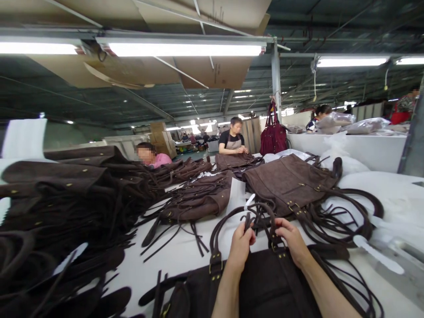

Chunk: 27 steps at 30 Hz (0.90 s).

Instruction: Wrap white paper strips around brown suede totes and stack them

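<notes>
A dark brown suede handbag [261, 282] lies flat on the white table [185, 254] right in front of me, its handles [232, 216] arching away from me. My left hand [241, 245] pinches a thin brown strap end near the handle. My right hand [291, 243] grips the strap at a brass buckle [274, 245] on the bag's top edge. A small white tag [249, 201] sticks up just beyond my fingers.
A tall heap of brown bags [62, 207] fills the left. More brown bags [291, 181] with long straps lie ahead and right. A burgundy bag [273, 134] hangs on a post. Three people work across the table; white padding [380, 190] lies at the right.
</notes>
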Tool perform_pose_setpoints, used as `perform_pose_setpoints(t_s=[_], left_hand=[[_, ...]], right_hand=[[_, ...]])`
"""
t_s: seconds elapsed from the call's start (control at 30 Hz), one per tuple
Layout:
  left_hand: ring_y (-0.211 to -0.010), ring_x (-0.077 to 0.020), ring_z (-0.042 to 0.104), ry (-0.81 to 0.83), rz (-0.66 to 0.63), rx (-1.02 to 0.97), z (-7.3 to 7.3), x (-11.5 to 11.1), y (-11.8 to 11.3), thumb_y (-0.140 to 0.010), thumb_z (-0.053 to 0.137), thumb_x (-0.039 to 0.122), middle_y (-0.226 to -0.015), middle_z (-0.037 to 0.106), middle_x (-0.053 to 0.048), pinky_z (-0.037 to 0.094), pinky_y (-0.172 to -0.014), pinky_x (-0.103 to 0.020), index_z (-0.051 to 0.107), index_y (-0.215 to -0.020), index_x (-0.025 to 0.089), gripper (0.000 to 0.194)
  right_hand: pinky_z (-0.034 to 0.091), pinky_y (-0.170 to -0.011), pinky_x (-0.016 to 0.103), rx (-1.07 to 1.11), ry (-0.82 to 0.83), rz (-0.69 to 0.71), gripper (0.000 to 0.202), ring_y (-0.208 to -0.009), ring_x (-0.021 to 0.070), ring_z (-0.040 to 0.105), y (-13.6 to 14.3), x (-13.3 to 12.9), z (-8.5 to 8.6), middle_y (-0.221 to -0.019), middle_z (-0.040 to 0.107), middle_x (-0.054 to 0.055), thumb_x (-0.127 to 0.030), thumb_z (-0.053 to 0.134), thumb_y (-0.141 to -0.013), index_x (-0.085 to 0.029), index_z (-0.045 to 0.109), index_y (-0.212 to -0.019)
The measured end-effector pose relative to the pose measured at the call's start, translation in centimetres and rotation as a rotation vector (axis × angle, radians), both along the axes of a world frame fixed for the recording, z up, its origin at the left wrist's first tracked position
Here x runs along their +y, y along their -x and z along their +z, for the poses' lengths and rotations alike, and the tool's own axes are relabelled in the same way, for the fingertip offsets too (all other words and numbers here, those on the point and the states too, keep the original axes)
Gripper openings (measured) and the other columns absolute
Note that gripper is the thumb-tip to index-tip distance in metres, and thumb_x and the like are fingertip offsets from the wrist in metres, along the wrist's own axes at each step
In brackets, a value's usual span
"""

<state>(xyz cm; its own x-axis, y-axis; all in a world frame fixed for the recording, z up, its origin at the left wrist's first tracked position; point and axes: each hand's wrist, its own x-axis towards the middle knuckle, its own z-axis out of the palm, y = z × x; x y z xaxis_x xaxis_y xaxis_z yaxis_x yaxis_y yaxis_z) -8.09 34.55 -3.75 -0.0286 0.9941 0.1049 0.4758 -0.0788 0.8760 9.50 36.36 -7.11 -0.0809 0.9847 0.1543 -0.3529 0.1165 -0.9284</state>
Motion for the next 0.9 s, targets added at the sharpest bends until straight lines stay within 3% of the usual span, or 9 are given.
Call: perform_pose_setpoints(t_s=[0.1,0.2,0.3,0.37,0.43,0.57,0.73,0.8,0.9], left_hand=[[-0.062,-0.0115,0.047,-0.069,-0.071,-0.104,-0.3,-0.1,-0.7,-0.087,0.034,0.041,-0.071,0.049,0.003,0.04,-0.061,-0.022,0.053,-0.102,0.017,0.034],[-0.06,-0.0114,0.044,-0.081,-0.145,-0.114,-0.5,-0.4,-1.1,-0.087,0.036,0.04,-0.068,0.047,0.003,0.038,-0.059,-0.022,0.054,-0.097,0.016,0.032],[-0.064,-0.0129,0.046,-0.081,-0.23,-0.061,-0.4,-0.7,-1.5,-0.086,0.042,0.033,-0.068,0.051,0.002,0.041,-0.063,-0.024,0.058,-0.092,0.016,0.024],[-0.071,-0.0147,0.051,-0.093,-0.283,-0.016,-0.1,-1.0,-1.8,-0.086,0.044,0.028,-0.075,0.057,0.0,0.043,-0.071,-0.026,0.06,-0.092,0.017,0.02],[-0.082,-0.0166,0.055,-0.115,-0.32,0.022,0.2,-1.3,-2.1,-0.087,0.042,0.023,-0.088,0.062,-0.003,0.044,-0.081,-0.028,0.06,-0.098,0.019,0.021],[-0.1,-0.0179,0.056,-0.13,-0.304,0.087,0.2,-1.6,-2.4,-0.087,0.04,0.017,-0.109,0.062,-0.006,0.042,-0.09,-0.029,0.053,-0.112,0.019,0.028],[-0.088,-0.0159,0.059,-0.073,-0.23,0.208,0.0,-1.2,-1.8,-0.08,0.05,0.015,-0.094,0.064,-0.002,0.046,-0.08,-0.025,0.054,-0.1,0.019,0.021],[-0.094,-0.0171,0.059,-0.05,-0.131,0.278,0.3,-0.9,-0.8,-0.082,0.052,0.019,-0.097,0.064,-0.002,0.044,-0.086,-0.026,0.055,-0.099,0.019,0.017],[-0.115,-0.0267,0.049,0.011,0.173,0.412,0.5,-0.8,1.0,-0.09,0.04,0.021,-0.114,0.058,-0.014,0.034,-0.102,-0.04,0.055,-0.103,0.013,0.021]], right_hand=[[0.046,-0.063,0.023,0.148,0.075,0.119,0.021,-0.071,0.0153,0.062,-0.3,-0.5,0.5,-0.08,0.068,0.004,-0.028,0.06,-0.071,-0.015,0.064,-0.086],[0.046,-0.061,0.023,0.069,0.143,0.249,0.039,-0.073,0.0175,0.065,0.0,-1.0,0.6,-0.086,0.07,0.006,-0.037,0.07,-0.073,-0.013,0.061,-0.103],[0.046,-0.058,0.023,0.025,0.149,0.28,0.086,-0.068,0.0157,0.065,0.5,-1.2,0.8,-0.086,0.07,0.005,-0.038,0.076,-0.071,-0.013,0.033,-0.14],[0.045,-0.053,0.021,0.041,0.138,0.275,0.11,-0.061,0.0133,0.062,0.9,-1.2,1.0,-0.087,0.071,0.004,-0.034,0.079,-0.067,-0.015,0.009,-0.149],[0.045,-0.052,0.021,0.067,0.106,0.264,0.117,-0.06,0.0125,0.061,1.4,-1.2,1.3,-0.09,0.071,0.003,-0.029,0.082,-0.063,-0.017,0.005,-0.15],[0.048,-0.053,0.022,0.138,0.071,0.149,0.099,-0.063,0.0133,0.062,2.0,-1.2,1.8,-0.092,0.071,0.002,-0.032,0.08,-0.064,-0.019,0.025,-0.146],[0.052,-0.057,0.021,0.255,0.053,-0.164,0.081,-0.064,0.0113,0.062,1.7,-0.6,0.6,-0.085,0.067,-0.003,-0.037,0.078,-0.064,-0.023,0.042,-0.135],[0.053,-0.056,0.023,0.242,0.14,-0.329,0.083,-0.061,0.013,0.062,1.5,0.2,-0.8,-0.077,0.064,-0.004,-0.041,0.078,-0.06,-0.021,0.042,-0.133],[0.055,-0.054,0.027,0.184,0.227,-0.486,0.092,-0.061,0.0176,0.065,1.0,1.4,-3.0,-0.068,0.059,-0.004,-0.043,0.076,-0.057,-0.017,0.034,-0.135]])
